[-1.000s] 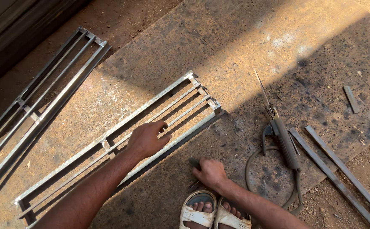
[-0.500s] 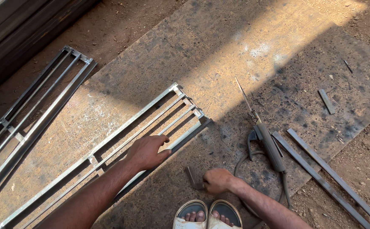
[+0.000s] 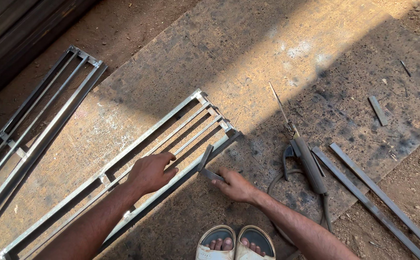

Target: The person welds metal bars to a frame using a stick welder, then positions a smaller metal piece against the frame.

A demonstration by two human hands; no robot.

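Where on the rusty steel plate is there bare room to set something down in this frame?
The widest bare patch lies on the rusty steel floor plate beyond the long grey metal grille frame, toward the sunlit far edge. A strip runs between that frame and the second grille frame. Crowded: around the right hand, grey welding electrode holder and flat steel bars.

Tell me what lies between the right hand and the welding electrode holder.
In the head view, only bare, scorched steel plate lies between the right hand and the welding electrode holder, plus its looping cable.
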